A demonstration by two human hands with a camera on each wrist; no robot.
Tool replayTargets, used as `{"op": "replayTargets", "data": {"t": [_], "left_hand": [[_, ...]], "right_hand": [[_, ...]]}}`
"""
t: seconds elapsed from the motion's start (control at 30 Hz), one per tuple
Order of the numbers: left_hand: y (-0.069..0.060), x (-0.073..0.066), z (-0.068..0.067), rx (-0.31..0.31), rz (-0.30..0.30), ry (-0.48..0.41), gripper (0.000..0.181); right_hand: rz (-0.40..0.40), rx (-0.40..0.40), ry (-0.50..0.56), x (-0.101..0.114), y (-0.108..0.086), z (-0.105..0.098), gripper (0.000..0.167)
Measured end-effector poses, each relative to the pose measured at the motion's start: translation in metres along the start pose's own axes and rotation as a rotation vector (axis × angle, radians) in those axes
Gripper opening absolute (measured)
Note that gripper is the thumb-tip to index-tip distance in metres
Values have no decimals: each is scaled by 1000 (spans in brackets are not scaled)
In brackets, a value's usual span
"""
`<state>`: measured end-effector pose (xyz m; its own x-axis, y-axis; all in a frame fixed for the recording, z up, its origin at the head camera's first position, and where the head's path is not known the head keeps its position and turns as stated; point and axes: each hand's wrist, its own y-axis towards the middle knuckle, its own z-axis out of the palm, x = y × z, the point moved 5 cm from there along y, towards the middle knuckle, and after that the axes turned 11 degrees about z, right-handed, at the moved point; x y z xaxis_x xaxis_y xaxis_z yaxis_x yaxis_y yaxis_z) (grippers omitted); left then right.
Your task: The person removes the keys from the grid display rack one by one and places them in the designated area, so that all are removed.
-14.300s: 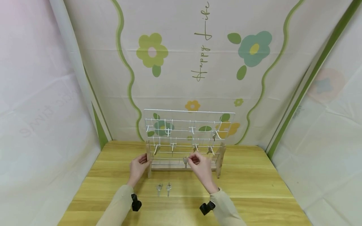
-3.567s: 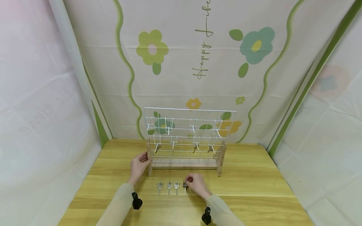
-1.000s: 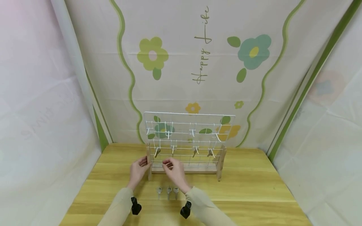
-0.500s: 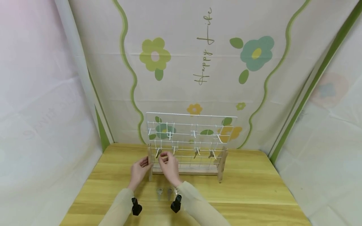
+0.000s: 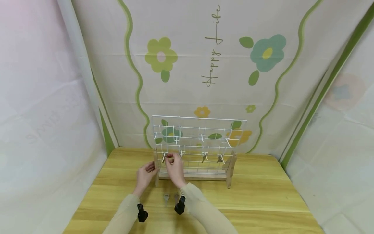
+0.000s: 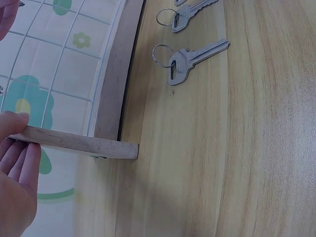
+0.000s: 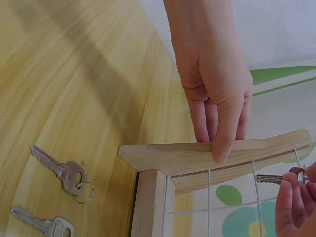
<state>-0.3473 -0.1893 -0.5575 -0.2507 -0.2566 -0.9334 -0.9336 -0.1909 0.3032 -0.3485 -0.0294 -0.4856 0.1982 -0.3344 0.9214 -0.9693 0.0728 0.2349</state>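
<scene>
A white wire grid rack [image 5: 199,117] with wooden side posts stands on the table. My left hand [image 5: 145,177] grips its left post [image 7: 197,155], thumb on one side and fingers on the other. At the leftmost hook of the lower row, my right hand [image 5: 176,169] pinches a silver key [image 7: 269,178] near its head. Whether its ring is still on the hook is hidden. More keys [image 5: 203,158] hang from the other lower hooks. On the table in front lie a silver key with a ring [image 6: 185,64] and another key [image 6: 183,19] beside it.
The upper hooks [image 5: 201,137] hold no keys. A wooden bar [image 5: 193,175] runs along the rack's base on the wood-grain table [image 5: 257,195]. Printed fabric [image 5: 187,81] hangs behind and on both sides. My right forearm [image 5: 204,208] covers part of the row of keys.
The upper right hook has lost its key, and the table row grew from two keys to four. My right hand has moved from that row up to the lower left hook. My left hand stays.
</scene>
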Motion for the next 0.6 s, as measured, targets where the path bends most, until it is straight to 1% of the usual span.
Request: {"op": "replayTargets", "data": {"t": [0.13,0.17,0.2,0.3,0.4,0.43,0.6], "left_hand": [[0,-1,-1,0,16,6,46],[0,-1,-1,0,23,4,45],[-2,-7,-1,4,25,4,45],[-2,-8,-1,4,30,9,45],[-1,-7,-1,-1,18,8,45],[0,-1,-1,-7,16,10,45],[0,-1,-1,-15,14,8,44]], "right_hand": [[-16,-8,-3,1,2,1,8],[-14,-6,-3,2,2,1,7],[-11,-5,-5,2,3,2,6],[6,10,-1,2,6,3,4],[14,17,-7,3,7,4,4],[12,19,-9,3,8,4,5],[-13,12,-24,5,7,2,7]]}}
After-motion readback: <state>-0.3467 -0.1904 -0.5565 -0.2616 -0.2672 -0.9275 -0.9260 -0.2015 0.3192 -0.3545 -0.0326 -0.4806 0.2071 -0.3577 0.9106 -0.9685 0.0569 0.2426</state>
